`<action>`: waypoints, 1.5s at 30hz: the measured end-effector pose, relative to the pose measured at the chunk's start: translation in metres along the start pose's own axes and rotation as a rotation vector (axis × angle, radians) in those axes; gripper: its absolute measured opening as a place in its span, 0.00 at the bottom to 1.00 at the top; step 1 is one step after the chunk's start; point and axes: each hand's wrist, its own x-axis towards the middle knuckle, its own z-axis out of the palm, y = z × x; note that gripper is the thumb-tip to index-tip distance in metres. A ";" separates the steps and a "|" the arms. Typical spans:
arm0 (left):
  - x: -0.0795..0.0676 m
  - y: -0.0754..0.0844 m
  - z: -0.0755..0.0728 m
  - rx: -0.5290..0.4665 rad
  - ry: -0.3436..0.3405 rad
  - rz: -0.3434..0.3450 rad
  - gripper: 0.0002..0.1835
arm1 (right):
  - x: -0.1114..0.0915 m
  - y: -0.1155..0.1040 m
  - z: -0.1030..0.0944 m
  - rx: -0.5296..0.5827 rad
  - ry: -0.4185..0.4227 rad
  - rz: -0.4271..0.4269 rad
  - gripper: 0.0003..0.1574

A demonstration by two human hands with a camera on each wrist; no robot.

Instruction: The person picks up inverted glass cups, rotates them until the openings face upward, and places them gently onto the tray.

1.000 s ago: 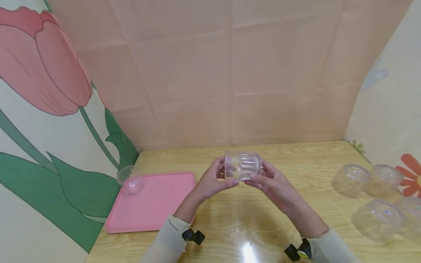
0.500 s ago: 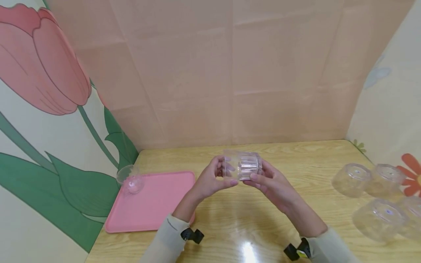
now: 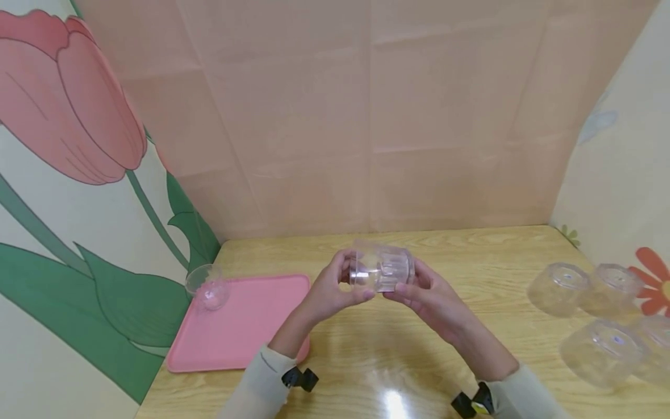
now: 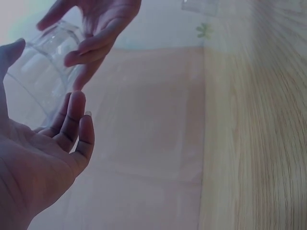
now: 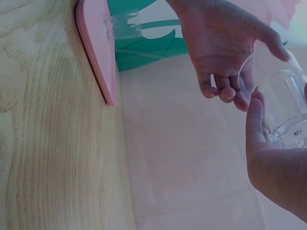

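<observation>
A clear cup [image 3: 384, 269] with a fluted lower half lies sideways in the air over the middle of the table, its mouth to the left and its base to the right. My left hand [image 3: 335, 285] holds it at the rim end, thumb in front and fingers behind. At the base end my right hand [image 3: 431, 297] grips it, the thumb on the near side. Both wrist views show the clear cup [image 4: 41, 72] between the two hands. In the right wrist view, part of the cup is cut off by the frame's edge.
On the left of the wooden table [image 3: 361, 372] lies a pink tray [image 3: 246, 320], with another clear cup [image 3: 209, 288] at its far left corner. Several clear cups [image 3: 602, 352] stand upside down at the right. A pinkish backdrop [image 3: 366, 116] closes off the back.
The held cup has turned slightly about its length and shifted a little left, both hands moving with it. The tray and the other cups stay where they were.
</observation>
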 end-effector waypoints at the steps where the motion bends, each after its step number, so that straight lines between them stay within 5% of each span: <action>1: 0.000 0.000 -0.001 0.000 -0.004 -0.001 0.44 | 0.000 0.000 0.000 -0.004 0.002 0.006 0.40; 27: -0.015 0.010 -0.018 0.062 0.014 0.007 0.40 | 0.003 0.005 0.004 0.036 -0.063 0.058 0.44; 37: -0.025 0.003 -0.039 0.136 0.060 -0.028 0.40 | -0.010 -0.003 -0.015 -0.122 -0.037 0.139 0.46; 45: -0.040 -0.005 -0.060 0.219 0.111 -0.124 0.40 | -0.029 -0.012 -0.036 -0.480 0.062 0.154 0.38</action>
